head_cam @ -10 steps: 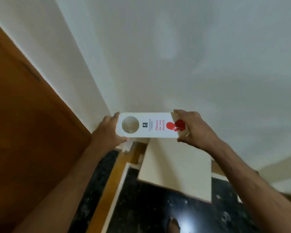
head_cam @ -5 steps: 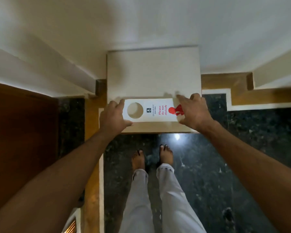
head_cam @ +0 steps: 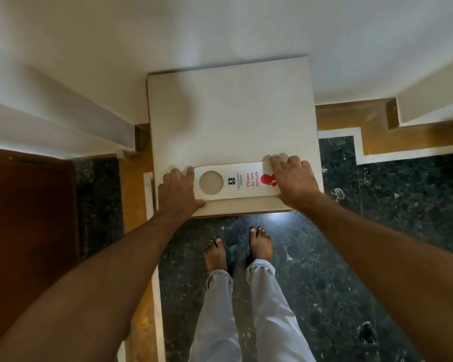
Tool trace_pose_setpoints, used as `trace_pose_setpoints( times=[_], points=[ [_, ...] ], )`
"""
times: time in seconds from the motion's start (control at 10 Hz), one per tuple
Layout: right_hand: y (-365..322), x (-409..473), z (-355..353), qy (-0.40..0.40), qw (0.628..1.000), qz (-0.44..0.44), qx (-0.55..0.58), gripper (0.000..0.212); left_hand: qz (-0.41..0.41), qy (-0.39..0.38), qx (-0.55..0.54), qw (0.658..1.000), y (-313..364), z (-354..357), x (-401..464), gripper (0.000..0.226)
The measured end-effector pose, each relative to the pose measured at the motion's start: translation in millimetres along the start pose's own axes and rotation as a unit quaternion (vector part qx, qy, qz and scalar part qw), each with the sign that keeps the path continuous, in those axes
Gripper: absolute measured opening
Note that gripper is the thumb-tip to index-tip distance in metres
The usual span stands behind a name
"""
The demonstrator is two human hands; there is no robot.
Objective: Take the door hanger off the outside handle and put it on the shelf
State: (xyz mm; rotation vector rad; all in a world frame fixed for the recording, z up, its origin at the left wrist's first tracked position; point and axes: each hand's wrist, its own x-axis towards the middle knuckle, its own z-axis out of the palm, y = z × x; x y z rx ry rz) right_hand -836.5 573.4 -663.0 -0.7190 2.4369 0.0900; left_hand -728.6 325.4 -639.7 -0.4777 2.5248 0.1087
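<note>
While on shelf (head_cam: 230,113), door hanger (head_cam: 237,182) between hands

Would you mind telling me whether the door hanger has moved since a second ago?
Yes. The door hanger came down from in front of the wall onto the shelf, near its front edge.
</note>
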Motion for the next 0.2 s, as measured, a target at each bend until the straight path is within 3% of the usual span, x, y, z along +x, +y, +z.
trace_pose_setpoints(
  times=[0.2],
  points=[
    [2,-20,5,0.005,0.999,0.023,0.026,0.115,0.01,0.007,0.006,1.0,0,-4,-7,0.106]
  ],
)
